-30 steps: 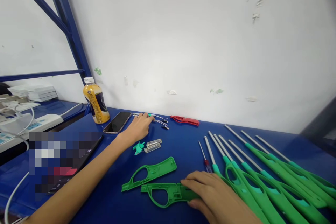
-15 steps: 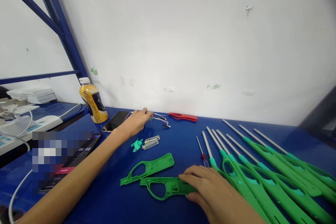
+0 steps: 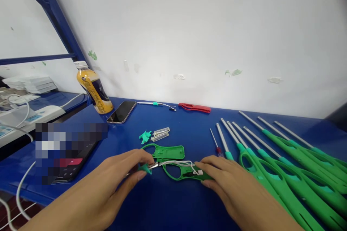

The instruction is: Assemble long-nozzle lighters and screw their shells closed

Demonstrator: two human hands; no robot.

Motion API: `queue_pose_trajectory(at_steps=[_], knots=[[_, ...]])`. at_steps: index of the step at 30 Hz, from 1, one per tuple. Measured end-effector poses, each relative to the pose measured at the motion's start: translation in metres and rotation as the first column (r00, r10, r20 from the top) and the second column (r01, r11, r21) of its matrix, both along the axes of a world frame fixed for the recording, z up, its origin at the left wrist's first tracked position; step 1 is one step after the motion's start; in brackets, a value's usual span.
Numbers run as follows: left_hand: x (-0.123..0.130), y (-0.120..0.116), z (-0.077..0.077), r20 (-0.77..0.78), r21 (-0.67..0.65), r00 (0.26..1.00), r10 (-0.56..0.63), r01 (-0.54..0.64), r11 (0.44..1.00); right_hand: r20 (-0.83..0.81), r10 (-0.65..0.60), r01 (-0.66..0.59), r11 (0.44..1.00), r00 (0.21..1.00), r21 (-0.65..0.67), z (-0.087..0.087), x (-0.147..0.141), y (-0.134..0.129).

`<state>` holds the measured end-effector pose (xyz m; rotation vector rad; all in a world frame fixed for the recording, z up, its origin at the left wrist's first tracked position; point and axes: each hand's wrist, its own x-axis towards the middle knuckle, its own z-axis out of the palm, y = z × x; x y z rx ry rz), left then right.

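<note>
My left hand (image 3: 121,175) pinches a metal lighter nozzle tube with a teal collar (image 3: 145,168). Thin white wires (image 3: 175,162) run from the tube across to the right, over a green lighter handle half (image 3: 173,177). That half lies inner side up, its right end held between the thumb and fingers of my right hand (image 3: 225,180). Just behind it is another green handle half (image 3: 172,152), partly hidden at its left by my left fingers. Farther back lie small teal parts (image 3: 145,136) and several clear fuel tanks (image 3: 160,135).
Several green long-nosed lighters (image 3: 291,177) and a small screwdriver (image 3: 217,146) lie at right. Near the wall are a red handle piece (image 3: 196,108) and another nozzle tube (image 3: 148,103). Phones (image 3: 121,112) and a yellow drink bottle (image 3: 93,88) stand at left.
My left hand has come back from near the wall with one wired nozzle tube, bringing it beside the green handle half. My right hand still holds that half. The view has shifted slightly.
</note>
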<state>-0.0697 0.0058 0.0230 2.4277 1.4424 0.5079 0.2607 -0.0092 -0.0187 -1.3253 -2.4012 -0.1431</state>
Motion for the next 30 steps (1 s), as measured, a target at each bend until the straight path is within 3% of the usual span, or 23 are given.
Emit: queue_pose_trajectory(at_steps=[3, 10, 19, 30], knots=[[-0.006, 0.002, -0.013, 0.021, 0.048, 0.999, 0.024, -0.025, 0.999, 0.003, 0.006, -0.006, 1.0, 1.0, -0.021, 0.004, 0.001, -0.002], [0.002, 0.008, -0.012, 0.01, -0.045, 1.0, -0.022, 0.022, 0.999, 0.028, 0.042, -0.041, 0.997, 0.999, -0.059, 0.009, 0.002, -0.004], [0.005, 0.02, -0.021, 0.021, -0.126, 0.998, -0.057, 0.059, 0.99, 0.018, 0.068, -0.068, 0.997, 0.998, -0.042, 0.003, 0.008, -0.002], [0.015, 0.026, -0.015, 0.095, -0.121, 0.985, -0.142, 0.153, 0.981, 0.032, 0.06, -0.058, 0.996, 0.998, -0.064, 0.007, 0.007, -0.003]])
